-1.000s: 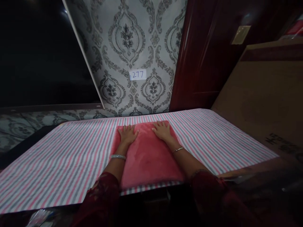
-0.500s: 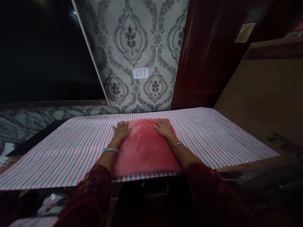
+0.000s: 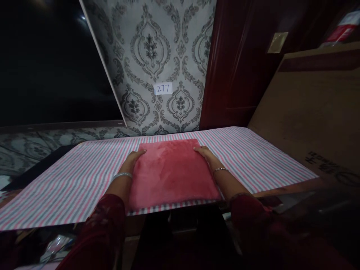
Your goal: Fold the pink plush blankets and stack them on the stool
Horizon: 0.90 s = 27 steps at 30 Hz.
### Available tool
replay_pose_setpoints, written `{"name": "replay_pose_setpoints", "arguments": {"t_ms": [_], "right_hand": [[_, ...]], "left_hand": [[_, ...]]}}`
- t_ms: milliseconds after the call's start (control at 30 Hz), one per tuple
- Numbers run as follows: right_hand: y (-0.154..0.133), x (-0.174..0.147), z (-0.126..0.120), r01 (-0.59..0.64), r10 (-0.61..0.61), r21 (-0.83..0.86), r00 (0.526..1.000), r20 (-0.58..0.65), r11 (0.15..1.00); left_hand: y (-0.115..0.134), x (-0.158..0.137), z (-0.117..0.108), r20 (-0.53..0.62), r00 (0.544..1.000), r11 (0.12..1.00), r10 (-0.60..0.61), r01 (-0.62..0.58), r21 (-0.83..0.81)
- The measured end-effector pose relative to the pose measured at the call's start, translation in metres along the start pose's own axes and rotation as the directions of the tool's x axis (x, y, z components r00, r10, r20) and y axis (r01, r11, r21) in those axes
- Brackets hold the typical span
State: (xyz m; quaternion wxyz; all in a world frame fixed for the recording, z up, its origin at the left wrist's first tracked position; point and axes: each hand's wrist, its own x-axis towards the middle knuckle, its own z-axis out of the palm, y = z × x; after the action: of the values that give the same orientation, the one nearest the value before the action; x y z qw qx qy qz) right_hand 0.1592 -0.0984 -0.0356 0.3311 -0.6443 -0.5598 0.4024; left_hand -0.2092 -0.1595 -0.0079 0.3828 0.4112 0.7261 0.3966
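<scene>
A pinkish-red plush cloth [image 3: 171, 172], square and flat, lies on a striped tablecloth [image 3: 92, 176]. At its left edge is my left hand [image 3: 135, 157], thumb on top and the other fingers down along the side, mostly hidden. My right hand [image 3: 204, 153] grips the opposite edge the same way, its thumb over the top and its fingers out of sight beyond the edge. The cloth's near edge reaches the front of the table.
A large cardboard box [image 3: 315, 120] stands at the right end of the table. Behind the left side is a dark screen [image 3: 53, 67]. A paper label reading 277 [image 3: 163, 88] is on the patterned wall. Below the front left edge lies a clear plastic package [image 3: 57, 245].
Both hands were spread flat on top of the cloth; they have moved outward to its side edges, with only the thumbs on top. The view has shifted slightly.
</scene>
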Motion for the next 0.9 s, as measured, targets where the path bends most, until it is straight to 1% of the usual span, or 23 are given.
{"name": "replay_pose_setpoints", "arguments": {"t_ms": [100,200,300,333,367,400,433,467,500,533,567,600,633,667,700,733,767,800,833,867,900], "right_hand": [[-0.009,-0.008,-0.001,-0.087,0.071,0.144,0.991,0.112,0.986],[-0.02,-0.016,-0.01,-0.098,0.048,0.27,0.981,0.187,0.958],[-0.043,-0.016,-0.03,-0.033,-0.037,0.381,0.984,0.175,0.924],[-0.053,-0.014,-0.039,0.012,-0.081,0.421,0.986,0.146,0.907],[-0.065,-0.011,-0.048,0.085,-0.144,0.466,0.985,0.094,0.881],[-0.077,-0.009,-0.058,0.185,-0.225,0.507,0.974,0.019,0.842],[-0.088,-0.007,-0.067,0.305,-0.317,0.533,0.946,-0.073,0.789],[-0.097,-0.007,-0.076,0.43,-0.407,0.533,0.898,-0.167,0.729],[-0.103,-0.008,-0.083,0.543,-0.488,0.505,0.836,-0.251,0.671],[-0.105,-0.012,-0.087,0.633,-0.553,0.452,0.772,-0.312,0.629],[-0.102,-0.017,-0.09,0.694,-0.602,0.385,0.72,-0.346,0.608],[-0.093,-0.024,-0.089,0.735,-0.64,0.312,0.678,-0.362,0.602],[-0.078,-0.031,-0.085,0.758,-0.668,0.243,0.65,-0.362,0.605],[-0.059,-0.039,-0.079,0.77,-0.689,0.182,0.631,-0.356,0.611],[-0.035,-0.047,-0.072,0.768,-0.706,0.138,0.632,-0.32,0.625],[-0.009,-0.053,-0.063,0.754,-0.708,0.126,0.652,-0.272,0.645],[0.018,-0.059,-0.055,0.737,-0.706,0.14,0.675,-0.216,0.662],[0.043,-0.062,-0.048,0.712,-0.702,0.149,0.702,-0.122,0.686],[0.066,-0.065,-0.043,0.68,-0.682,0.16,0.73,-0.052,0.716],[0.085,-0.066,-0.041,0.641,-0.649,0.171,0.761,-0.013,0.748],[0.098,-0.065,-0.041,0.599,-0.608,0.173,0.794,0.001,0.782]], "left_hand": [[0.01,-0.006,-0.002,0.037,0.999,0.996,0.007,-0.003,-0.091],[0.026,-0.013,-0.011,0.046,0.997,0.983,0.064,-0.055,-0.174],[0.052,-0.018,-0.028,0.009,0.989,0.954,0.151,-0.143,-0.262],[0.064,-0.018,-0.035,-0.023,0.979,0.932,0.204,-0.201,-0.301],[0.076,-0.019,-0.042,-0.069,0.96,0.897,0.273,-0.279,-0.342],[0.088,-0.02,-0.049,-0.127,0.924,0.842,0.36,-0.381,-0.382],[0.1,-0.021,-0.056,-0.189,0.874,0.775,0.448,-0.485,-0.406],[0.111,-0.024,-0.062,-0.244,0.813,0.703,0.528,-0.58,-0.41],[0.118,-0.028,-0.068,-0.281,0.753,0.645,0.595,-0.656,-0.393],[0.122,-0.034,-0.073,-0.294,0.702,0.611,0.648,-0.71,-0.35],[0.121,-0.041,-0.076,-0.29,0.662,0.594,0.691,-0.749,-0.294],[0.114,-0.048,-0.079,-0.276,0.635,0.589,0.722,-0.773,-0.235],[0.102,-0.056,-0.08,-0.256,0.619,0.593,0.743,-0.785,-0.176],[0.084,-0.063,-0.08,-0.219,0.617,0.607,0.755,-0.786,-0.121],[0.063,-0.07,-0.08,-0.181,0.636,0.632,0.75,-0.77,-0.087],[0.038,-0.074,-0.079,-0.106,0.662,0.663,0.742,-0.748,-0.036],[0.013,-0.077,-0.078,0.005,0.706,0.706,0.709,-0.709,0.004],[-0.013,-0.079,-0.077,0.092,0.758,0.757,0.646,-0.651,0.05],[-0.037,-0.078,-0.077,0.139,0.805,0.8,0.576,-0.591,0.106],[-0.057,-0.077,-0.077,0.173,0.837,0.828,0.519,-0.543,0.14],[-0.073,-0.075,-0.077,0.178,0.86,0.848,0.477,-0.504,0.164]]}}
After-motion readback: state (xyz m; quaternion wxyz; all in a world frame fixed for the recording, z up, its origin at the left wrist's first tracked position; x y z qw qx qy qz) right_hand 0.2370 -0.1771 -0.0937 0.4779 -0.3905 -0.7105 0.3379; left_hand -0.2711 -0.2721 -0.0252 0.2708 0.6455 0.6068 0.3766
